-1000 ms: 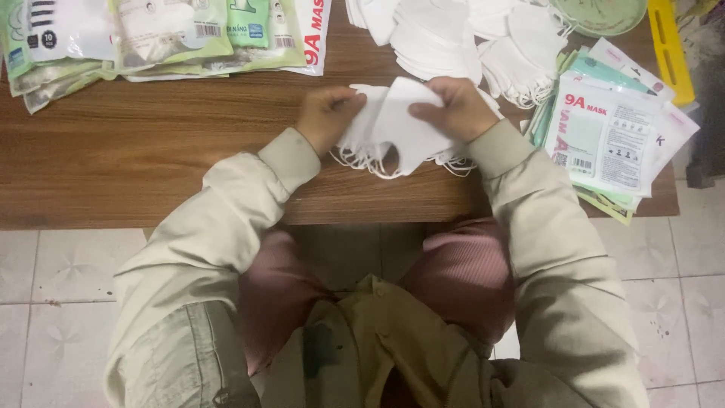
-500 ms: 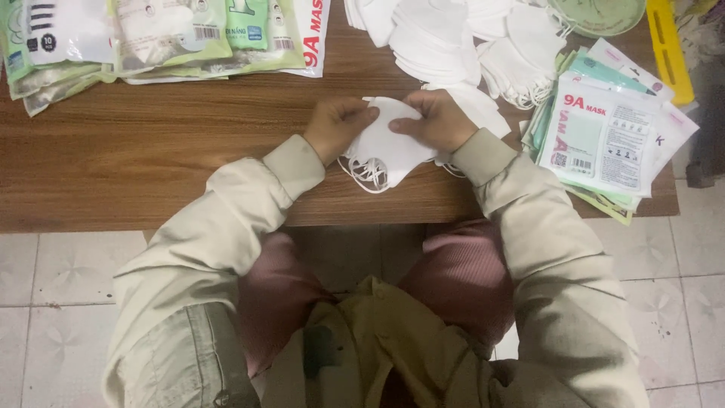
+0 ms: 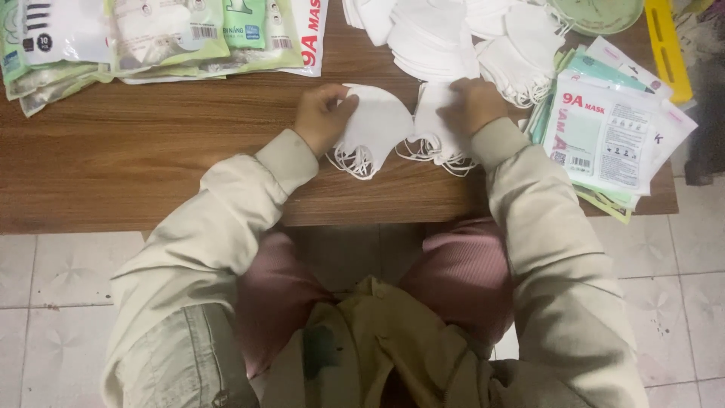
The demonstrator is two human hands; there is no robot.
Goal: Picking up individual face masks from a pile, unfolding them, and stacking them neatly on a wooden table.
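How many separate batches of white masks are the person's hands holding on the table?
2. One small stack is in the left hand; another stack lies under the right hand. A big loose pile sits behind; more may be hidden there.

Left hand [image 3: 323, 115] and right hand [image 3: 473, 103] apart, fingers curled.

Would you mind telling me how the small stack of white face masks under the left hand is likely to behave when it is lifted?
The stack of white face masks is probably light and floppy, being thin folded fabric. Its ear loops dangle loose at the lower edge, so they may snag. The left hand pinches only one edge, so layers might fan apart or slide on the wooden table.
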